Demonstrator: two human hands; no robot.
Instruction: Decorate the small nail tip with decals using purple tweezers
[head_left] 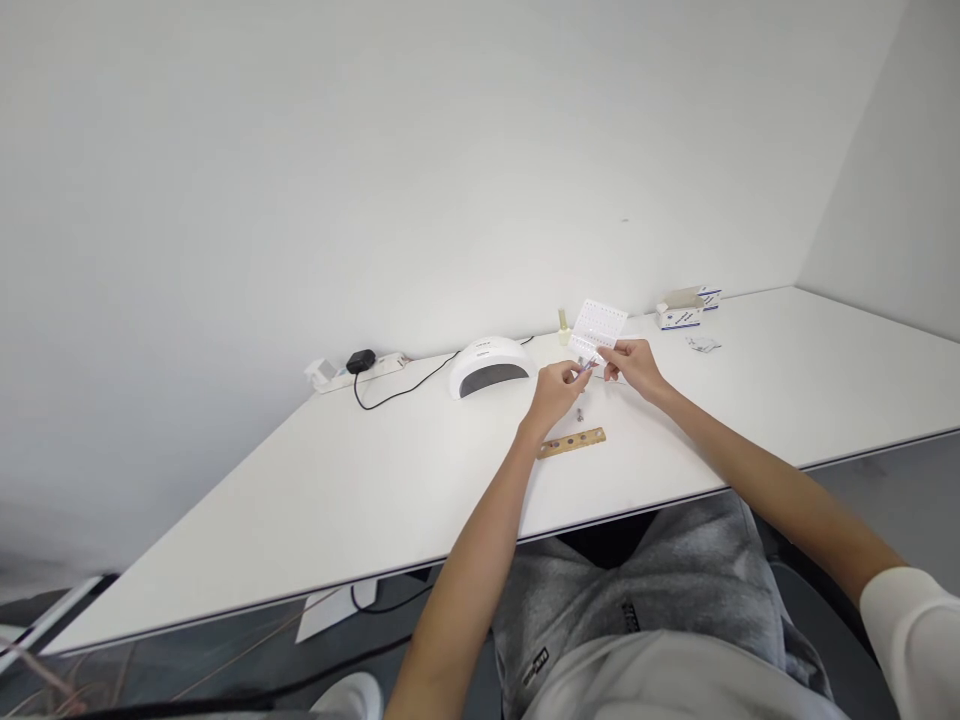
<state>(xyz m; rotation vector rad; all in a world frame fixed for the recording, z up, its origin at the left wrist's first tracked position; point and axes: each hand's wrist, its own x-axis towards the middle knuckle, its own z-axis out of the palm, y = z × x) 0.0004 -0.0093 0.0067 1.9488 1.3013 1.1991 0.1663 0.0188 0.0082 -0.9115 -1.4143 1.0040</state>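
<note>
My right hand (634,364) has its fingers closed on the lower edge of a folded white sheet (599,322) with rows of small marks, tilted up above the table. Just left of it, my left hand (556,390) pinches a small bluish piece (582,368), too small to name, close under the sheet. Whether this piece touches the sheet, I cannot tell. Below the hands, a small metal piece (580,414) rests on the table. Nearer to me lies a gold strip (572,443) with several dark round spots, its left end beside my left wrist.
A white nail lamp (491,364) with a dark opening stands left of the hands. Behind it run a black cable and a power strip (379,374) with a black adapter (361,361). A small pale bottle (563,328), white boxes (679,312) and a clear wrapper (703,345) lie along the back.
</note>
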